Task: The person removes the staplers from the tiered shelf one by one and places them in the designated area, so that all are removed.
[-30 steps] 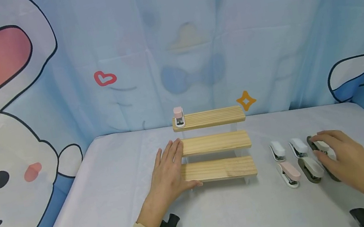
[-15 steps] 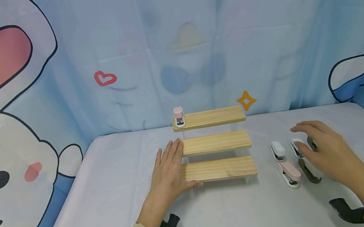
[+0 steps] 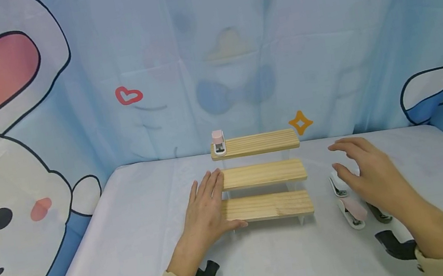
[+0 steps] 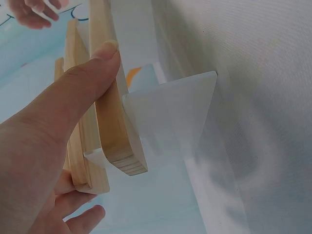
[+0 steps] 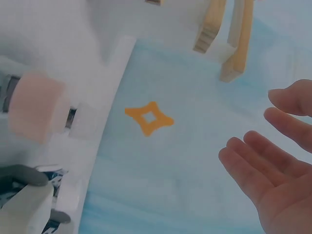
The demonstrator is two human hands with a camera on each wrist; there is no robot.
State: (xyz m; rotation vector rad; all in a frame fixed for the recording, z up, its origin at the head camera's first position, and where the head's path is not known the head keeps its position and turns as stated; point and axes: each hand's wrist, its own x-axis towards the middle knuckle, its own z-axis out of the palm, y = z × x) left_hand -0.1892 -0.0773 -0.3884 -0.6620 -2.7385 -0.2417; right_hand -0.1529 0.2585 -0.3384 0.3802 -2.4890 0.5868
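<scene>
A three-tier stand of pale wooden boards on clear side supports stands in the middle of the table. My left hand holds its left end. In the left wrist view the thumb lies across the front board, while other fingers reach the end of a board behind. A small pink-and-white stapler sits at the left of the top board. My right hand hovers over several mini staplers, fingers apart and holding nothing. Below it show a white stapler, a pink stapler and a dark grey stapler, partly covered.
A white cloth covers the table. Behind it hangs a blue curtain with cartoon animals. Black wrist mounts are worn on both arms, the right one low over the cloth.
The right hand has moved left over the staplers, from the rightmost ones toward the white one. The left hand and the stand have stayed in place.
</scene>
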